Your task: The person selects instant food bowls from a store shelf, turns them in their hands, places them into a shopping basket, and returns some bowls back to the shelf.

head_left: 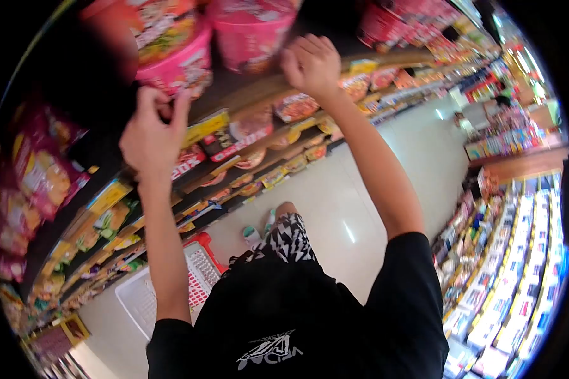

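At the upper left, my left hand (pixel 150 134) is raised to a shelf, thumb and fingers bent in at the lower edge of a pink instant noodle cup (pixel 171 71). The fingertips appear to pinch that edge. A second pink cup (pixel 250 38) stands beside it on the same shelf. Just right of this second cup is my right hand (pixel 313 66), its fingers curled into a loose fist. Nothing shows in the right hand, though its palm is turned out of sight.
Lower shelves hold packaged noodle bowls (pixel 297 107). Snack bags (pixel 41 164) hang at the left. A white and red shopping basket (pixel 133 297) sits on the tiled floor (pixel 354 208) by my legs. More stocked shelves (pixel 506 271) stand at the right.
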`<state>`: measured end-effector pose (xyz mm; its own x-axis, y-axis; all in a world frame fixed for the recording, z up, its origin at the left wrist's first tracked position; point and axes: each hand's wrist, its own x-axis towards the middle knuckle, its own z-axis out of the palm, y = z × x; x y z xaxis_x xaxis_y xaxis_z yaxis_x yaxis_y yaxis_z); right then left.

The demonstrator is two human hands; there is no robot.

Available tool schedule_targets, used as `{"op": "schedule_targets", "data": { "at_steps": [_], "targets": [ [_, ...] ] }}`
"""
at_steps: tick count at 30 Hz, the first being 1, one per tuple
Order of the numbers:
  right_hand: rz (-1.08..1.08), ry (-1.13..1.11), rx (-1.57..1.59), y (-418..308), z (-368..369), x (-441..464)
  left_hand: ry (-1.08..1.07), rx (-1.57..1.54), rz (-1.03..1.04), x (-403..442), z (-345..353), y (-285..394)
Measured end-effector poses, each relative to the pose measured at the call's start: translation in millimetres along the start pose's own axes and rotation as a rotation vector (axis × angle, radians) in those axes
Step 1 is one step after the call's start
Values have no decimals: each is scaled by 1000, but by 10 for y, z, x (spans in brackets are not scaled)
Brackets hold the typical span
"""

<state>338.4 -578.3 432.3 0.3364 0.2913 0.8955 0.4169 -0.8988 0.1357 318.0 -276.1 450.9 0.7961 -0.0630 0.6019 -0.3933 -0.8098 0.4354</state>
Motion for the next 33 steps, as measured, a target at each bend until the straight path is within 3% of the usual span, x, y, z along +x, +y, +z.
{"op": "schedule_targets", "data": {
  "at_steps": [4,7,10,12,15,18,20,23,26,28,33],
  "targets": [
    [-34,-18,-14,-22,-29,47,68,-70,88,12,-9,-3],
    [-19,57,-4,-48,-80,63,92,-170,12,24,-86,83],
    [102,302,36,-270,-299,200,193,-538,-25,112,-153,-16],
    [122,255,237,-536,-477,360,231,-666,-38,172,-223,-41],
    [25,93,305,-985,-572,817,243,-714,79,382,-347,53],
    [44,173,203,-1168,-465,1135,457,-438,241,567,-413,89],
    [148,185,204,-1202,-356,1250,226,-697,103,548,-555,195],
    [287,104,397,-1240,-233,1369,150,-774,247,742,-349,-22],
    [384,65,581,-1328,-319,1418,-53,-975,95,639,-690,126],
    [483,92,650,-1431,-446,1425,-84,-1026,116,535,-805,209],
    [350,-4,602,-1574,-530,1135,-94,-1010,128,60,-825,254]
  ]
}}
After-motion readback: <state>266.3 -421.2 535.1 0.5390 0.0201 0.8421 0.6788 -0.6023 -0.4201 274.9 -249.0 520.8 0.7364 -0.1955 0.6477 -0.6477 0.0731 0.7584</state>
